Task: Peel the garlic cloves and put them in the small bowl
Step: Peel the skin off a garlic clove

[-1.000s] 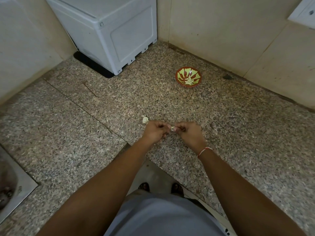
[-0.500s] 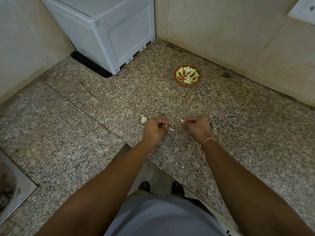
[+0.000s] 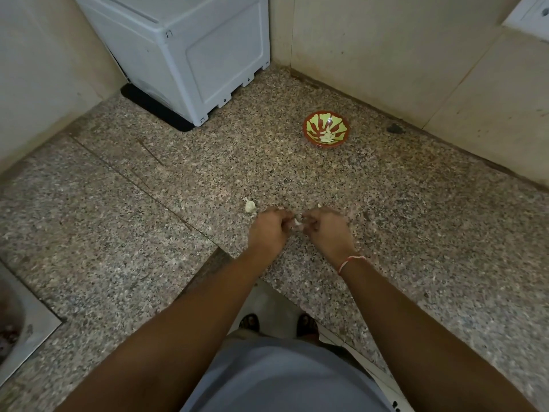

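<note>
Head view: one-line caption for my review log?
Both hands pinch a small white garlic clove above the speckled granite counter; round red-and-green bowl beyond.

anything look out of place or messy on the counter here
Only small things: a loose garlic piece lies on the granite counter left of the hands, apart from the small bowl, and a dark smudge sits by the wall. Nothing spilled or damaged.

White appliance [image 3: 190,55] and steel sink [image 3: 26,331] on granite counter [image 3: 416,233]
</note>
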